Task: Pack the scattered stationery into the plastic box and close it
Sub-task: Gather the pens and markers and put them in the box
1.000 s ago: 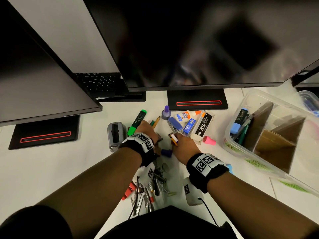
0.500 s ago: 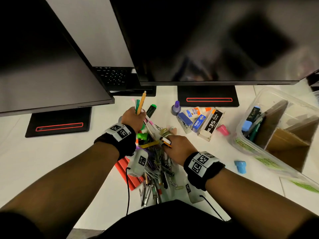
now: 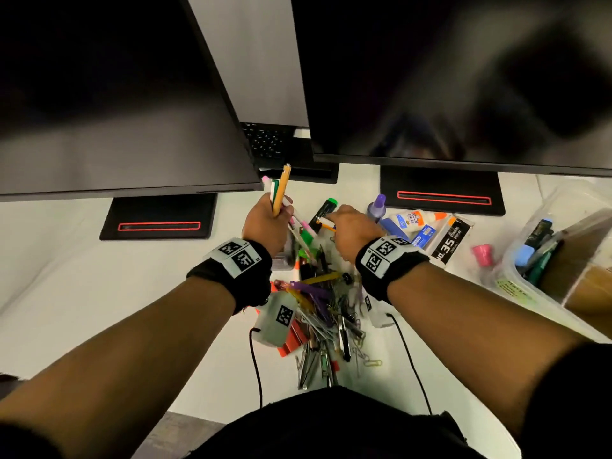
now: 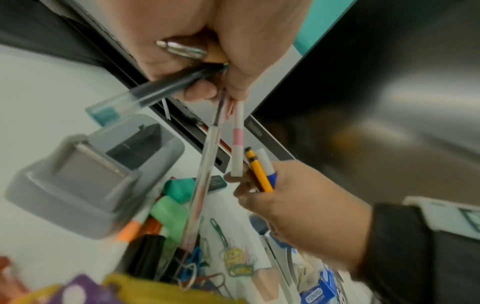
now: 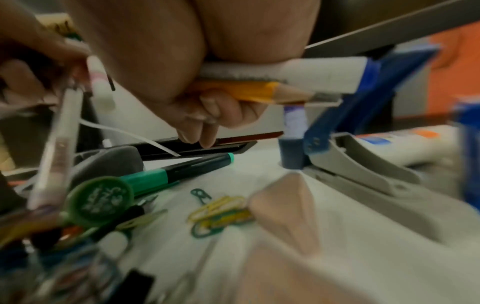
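A person's two forearms reach forward over a white desk [image 3: 82,309] beneath two dark monitors [image 3: 447,77]. The left hand [image 3: 265,223] is raised above the desk with its fingers curled round a bundle of pens [image 3: 280,190], among them an orange-yellow one pointing up and slender pens hanging down below the fist. Close beside it, the right hand [image 3: 354,231] has its fingers curled round a yellow pencil [image 5: 262,93] and a white marker with a blue cap [image 5: 319,76], held side by side.

Under and between the hands lies a scattered heap of stationery [image 3: 324,309]: pens, paper clips and highlighters. A grey tape dispenser [image 4: 85,179] sits under the left hand. A green marker [image 5: 166,174] lies flat on the desk near a small knot of yellow and green paper clips [image 5: 221,211].

To the right of the hands are a purple-capped bottle [image 3: 377,207], a white glue bottle [image 3: 417,220], a blue stapler [image 5: 358,148], a black staple box [image 3: 450,240] and a pink cap [image 3: 482,255].

The clear plastic box [image 3: 520,279] stands open at the far right edge of the desk, well apart from both hands, with a few markers in its nearest compartment and brown cardboard dividers inside.
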`<state>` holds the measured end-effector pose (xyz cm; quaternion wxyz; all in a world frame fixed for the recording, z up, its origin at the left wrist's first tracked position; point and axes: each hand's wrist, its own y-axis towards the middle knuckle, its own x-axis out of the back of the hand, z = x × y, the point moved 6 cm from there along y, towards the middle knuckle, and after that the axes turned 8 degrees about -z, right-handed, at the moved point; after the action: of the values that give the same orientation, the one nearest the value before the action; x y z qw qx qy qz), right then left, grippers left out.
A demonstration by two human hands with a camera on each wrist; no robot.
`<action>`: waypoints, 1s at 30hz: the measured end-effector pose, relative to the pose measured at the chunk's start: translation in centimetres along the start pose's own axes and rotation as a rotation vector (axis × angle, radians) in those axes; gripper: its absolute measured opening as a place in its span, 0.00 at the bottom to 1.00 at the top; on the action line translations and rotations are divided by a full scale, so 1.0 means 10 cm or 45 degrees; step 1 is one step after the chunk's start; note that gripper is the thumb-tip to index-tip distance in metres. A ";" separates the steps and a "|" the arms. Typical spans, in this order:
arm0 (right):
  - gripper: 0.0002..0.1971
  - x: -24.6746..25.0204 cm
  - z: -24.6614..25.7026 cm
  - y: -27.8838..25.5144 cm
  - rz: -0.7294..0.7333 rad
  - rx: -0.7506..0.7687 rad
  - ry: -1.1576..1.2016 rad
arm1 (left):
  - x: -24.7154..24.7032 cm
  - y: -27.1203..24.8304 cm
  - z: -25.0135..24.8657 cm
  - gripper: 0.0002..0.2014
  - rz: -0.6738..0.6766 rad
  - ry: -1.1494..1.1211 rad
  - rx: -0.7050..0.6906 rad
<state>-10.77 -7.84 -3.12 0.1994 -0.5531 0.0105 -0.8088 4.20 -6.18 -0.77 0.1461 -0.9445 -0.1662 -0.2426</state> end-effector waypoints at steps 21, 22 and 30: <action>0.14 0.05 -0.25 -0.17 0.019 -0.215 -0.121 | -0.05 -0.16 0.06 0.11 0.100 -0.031 0.062; 0.11 0.06 -0.23 -0.17 0.024 -0.270 -0.060 | -0.05 -0.17 0.05 0.11 0.088 -0.012 0.064; 0.11 -0.15 -0.07 -0.12 0.026 -0.433 0.169 | -0.06 -0.21 0.04 0.06 0.028 -0.055 0.115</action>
<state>-11.26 -6.39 -4.48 0.1100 -0.5243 0.1658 -0.8280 3.04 -4.34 -0.97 0.1878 -0.9438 -0.1698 -0.2126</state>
